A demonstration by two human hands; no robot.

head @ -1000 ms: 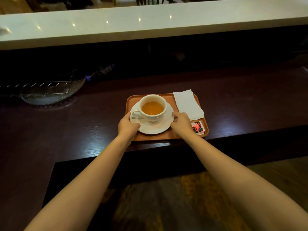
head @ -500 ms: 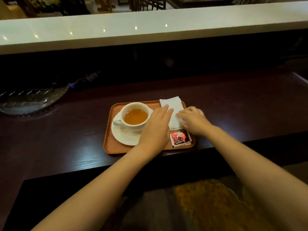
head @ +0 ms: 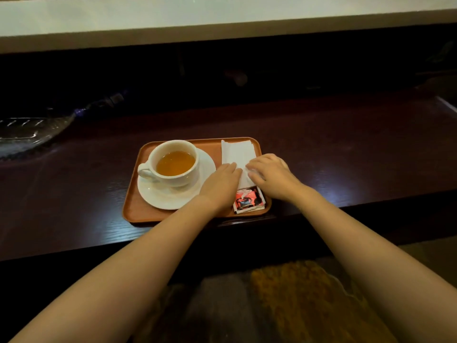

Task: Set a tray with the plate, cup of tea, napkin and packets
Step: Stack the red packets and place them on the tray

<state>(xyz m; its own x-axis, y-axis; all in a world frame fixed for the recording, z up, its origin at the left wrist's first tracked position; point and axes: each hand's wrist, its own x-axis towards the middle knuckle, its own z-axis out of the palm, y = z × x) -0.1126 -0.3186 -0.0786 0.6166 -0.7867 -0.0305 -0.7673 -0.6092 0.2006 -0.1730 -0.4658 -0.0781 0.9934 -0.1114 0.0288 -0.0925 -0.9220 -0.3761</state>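
Both hands are down on the napkin (head: pixel 236 154) at the right side of the tray (head: pixel 133 209): the left hand (head: pixel 220 184) lies flat and open, fingers together, its fingertips on the napkin's near left edge, and the right hand (head: pixel 269 175) is curled over the near right part, fingers bent as if pressing or pinching the paper, though I cannot tell whether it really grips it. Just under them, touching the napkin's near end, sit the packets (head: pixel 248 201) in the tray's near right corner. To the left stands the cup (head: pixel 175 162), well filled with tea, on its plate (head: pixel 160 196), and the left wrist lies right beside the plate's rim. That is where I would expect trouble: a careless sweep of that forearm could knock the plate and slop tea onto it or onto the napkin. A tug on the paper might also drag the packets off the corner. The tray itself sits close to the near edge of the desk (head: pixel 346 149), so a hard push towards the body could tip it off.
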